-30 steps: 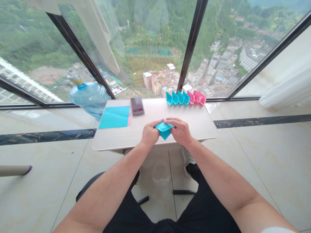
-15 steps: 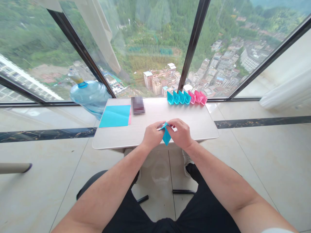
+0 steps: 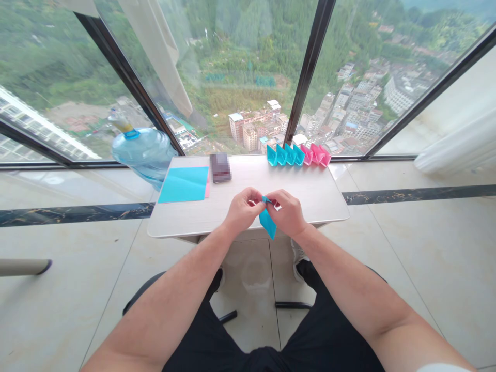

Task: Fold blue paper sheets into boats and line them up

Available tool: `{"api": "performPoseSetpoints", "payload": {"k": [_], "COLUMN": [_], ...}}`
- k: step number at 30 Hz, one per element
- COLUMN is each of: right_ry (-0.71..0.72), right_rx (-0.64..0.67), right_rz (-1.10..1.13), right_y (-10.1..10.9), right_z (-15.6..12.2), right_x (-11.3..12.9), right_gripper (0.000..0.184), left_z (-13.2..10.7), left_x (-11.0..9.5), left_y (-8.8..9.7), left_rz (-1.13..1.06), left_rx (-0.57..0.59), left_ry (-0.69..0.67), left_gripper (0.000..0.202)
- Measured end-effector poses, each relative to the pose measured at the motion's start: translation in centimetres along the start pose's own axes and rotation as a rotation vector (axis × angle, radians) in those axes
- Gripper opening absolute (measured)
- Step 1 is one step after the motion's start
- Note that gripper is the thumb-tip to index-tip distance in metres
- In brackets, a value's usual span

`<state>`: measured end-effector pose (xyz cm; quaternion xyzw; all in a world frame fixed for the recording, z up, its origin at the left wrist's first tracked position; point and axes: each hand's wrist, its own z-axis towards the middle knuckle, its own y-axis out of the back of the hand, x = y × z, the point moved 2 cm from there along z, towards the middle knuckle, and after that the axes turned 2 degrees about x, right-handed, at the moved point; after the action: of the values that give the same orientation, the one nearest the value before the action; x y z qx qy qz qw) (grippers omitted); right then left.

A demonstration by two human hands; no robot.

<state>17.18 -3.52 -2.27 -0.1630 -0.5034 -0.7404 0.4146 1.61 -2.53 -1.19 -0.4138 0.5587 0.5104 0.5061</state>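
Observation:
A partly folded piece of blue origami paper [image 3: 267,223] is held over the near edge of the small table [image 3: 217,219]. My left hand [image 3: 246,206] pinches its upper left part between thumb and fingers. From the other side, my right hand [image 3: 287,207] grips the upper right part, fingers closed. The lower part of the paper hangs down to a point between the hands; its top folds are partly hidden by my fingers. At the back right of the table stands a row of several folded blue paper pieces [image 3: 285,155], followed by pink ones [image 3: 315,155].
Flat blue sheets [image 3: 183,185] lie on the table's left, a pink sheet [image 3: 207,189] peeking from beneath. Beside them sits a small blurred dark object [image 3: 220,167]. A large water bottle [image 3: 143,150] stands left of the table, and windows rise behind it.
The left hand has shifted its grip near the top of the blue paper. The paper has turned slightly, its lower point now further down and right. The right hand has barely moved.

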Motion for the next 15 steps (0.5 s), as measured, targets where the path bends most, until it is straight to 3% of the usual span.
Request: {"api": "performPoseSetpoints", "payload": {"k": [7,15], "right_ry": [-0.026,-0.213], "right_rx": [-0.025,0.025], "right_rz": [0.18,0.388], "right_y": [0.0,0.05], "right_z": [0.26,0.81], "right_x": [0.14,-0.15], "right_gripper": [0.015,0.006], "left_z": [0.06,-0.24], "left_x": [-0.04,-0.09], "left_y": [0.11,-0.03], "left_rz": [-0.044,0.02], "left_rx": [0.003,-0.012], "left_ry": [-0.019,-0.091], "left_gripper": [0.013,0.012]}}
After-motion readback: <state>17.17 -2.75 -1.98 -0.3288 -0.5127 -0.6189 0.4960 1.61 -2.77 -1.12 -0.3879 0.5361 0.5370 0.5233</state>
